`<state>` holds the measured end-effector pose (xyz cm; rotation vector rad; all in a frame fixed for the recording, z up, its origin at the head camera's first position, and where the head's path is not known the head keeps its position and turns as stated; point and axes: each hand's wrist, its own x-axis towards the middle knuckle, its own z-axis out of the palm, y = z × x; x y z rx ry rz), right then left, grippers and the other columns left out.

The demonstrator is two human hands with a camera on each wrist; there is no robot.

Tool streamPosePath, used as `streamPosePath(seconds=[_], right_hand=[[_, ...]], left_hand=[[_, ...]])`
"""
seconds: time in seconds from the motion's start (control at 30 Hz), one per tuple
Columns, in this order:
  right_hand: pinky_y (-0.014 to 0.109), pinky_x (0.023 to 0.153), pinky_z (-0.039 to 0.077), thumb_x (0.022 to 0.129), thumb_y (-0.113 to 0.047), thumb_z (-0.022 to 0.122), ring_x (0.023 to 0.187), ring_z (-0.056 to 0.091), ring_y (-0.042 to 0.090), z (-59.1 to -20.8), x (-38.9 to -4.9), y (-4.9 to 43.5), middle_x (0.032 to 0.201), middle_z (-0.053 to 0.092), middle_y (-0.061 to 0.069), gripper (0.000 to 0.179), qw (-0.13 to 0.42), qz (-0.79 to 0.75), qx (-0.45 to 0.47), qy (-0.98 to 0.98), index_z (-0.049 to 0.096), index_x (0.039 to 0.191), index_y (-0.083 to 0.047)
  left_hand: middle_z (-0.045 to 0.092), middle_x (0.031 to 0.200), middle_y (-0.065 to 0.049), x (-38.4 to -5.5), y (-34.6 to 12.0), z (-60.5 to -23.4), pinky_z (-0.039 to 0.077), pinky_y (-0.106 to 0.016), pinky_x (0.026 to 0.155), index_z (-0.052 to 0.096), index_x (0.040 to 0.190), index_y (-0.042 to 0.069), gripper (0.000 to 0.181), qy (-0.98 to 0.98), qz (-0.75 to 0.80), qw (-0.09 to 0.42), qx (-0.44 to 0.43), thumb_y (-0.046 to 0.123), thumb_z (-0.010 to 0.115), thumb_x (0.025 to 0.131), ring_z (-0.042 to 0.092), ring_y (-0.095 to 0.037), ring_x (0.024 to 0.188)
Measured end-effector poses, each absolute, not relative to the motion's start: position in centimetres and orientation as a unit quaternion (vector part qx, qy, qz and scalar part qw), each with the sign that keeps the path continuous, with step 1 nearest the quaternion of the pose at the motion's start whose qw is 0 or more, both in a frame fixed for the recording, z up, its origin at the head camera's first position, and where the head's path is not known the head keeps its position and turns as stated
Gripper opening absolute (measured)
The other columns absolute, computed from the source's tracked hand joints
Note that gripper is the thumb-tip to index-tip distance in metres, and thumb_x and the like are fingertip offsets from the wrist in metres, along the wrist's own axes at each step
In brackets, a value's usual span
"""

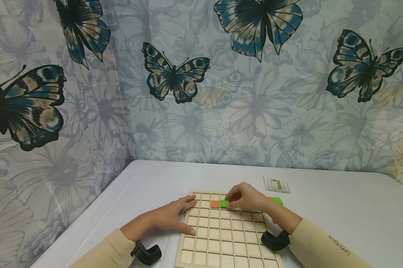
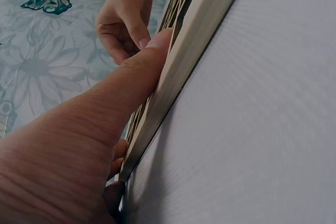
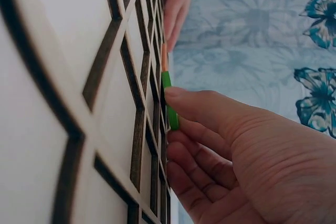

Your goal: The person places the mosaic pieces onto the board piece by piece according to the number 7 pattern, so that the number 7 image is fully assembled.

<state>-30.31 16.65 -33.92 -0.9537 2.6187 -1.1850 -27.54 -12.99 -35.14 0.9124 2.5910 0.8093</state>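
Note:
A wooden grid board [image 1: 216, 235] of square cells lies on the table. Along its left edge rests my left hand [image 1: 171, 214], fingers spread, with the thumb [image 2: 152, 51] pressing on the rim. Up in the board's second row, my right hand [image 1: 246, 198] pinches a green square tile [image 1: 224, 203] by its right side. That tile sits directly right of an orange tile [image 1: 215, 204]. From the right wrist, the thumb lies against the green tile [image 3: 169, 100], which looks slightly tilted relative to the board. The right hand hides some cells beside it.
Behind the board's right corner lies a small printed grid card [image 1: 276, 184] with coloured squares. More tiles, among them a green tile [image 1: 277, 200], lie right of the board, partly hidden by the right forearm. A white cloth [image 1: 348, 212] covers the table; butterfly-print fabric hangs behind.

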Motion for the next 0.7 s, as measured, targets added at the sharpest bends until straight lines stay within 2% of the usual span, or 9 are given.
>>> streamPosePath(seconds=[0.7], right_hand=[[0.020,0.066,0.051,0.078,-0.014,0.075,0.075,0.060,0.005,-33.85,-30.17,16.65,0.093,0.066,0.011,0.021,0.045,-0.371,-0.333,0.866,0.070,0.093,0.000]], left_hand=[[0.014,0.157,0.001,-27.37,-12.95,-34.89,0.017,-0.054,0.113,0.030,0.147,0.011,0.092,0.895,0.287,0.146,0.309,0.044,0.076,0.074,0.008,-0.027,0.146]])
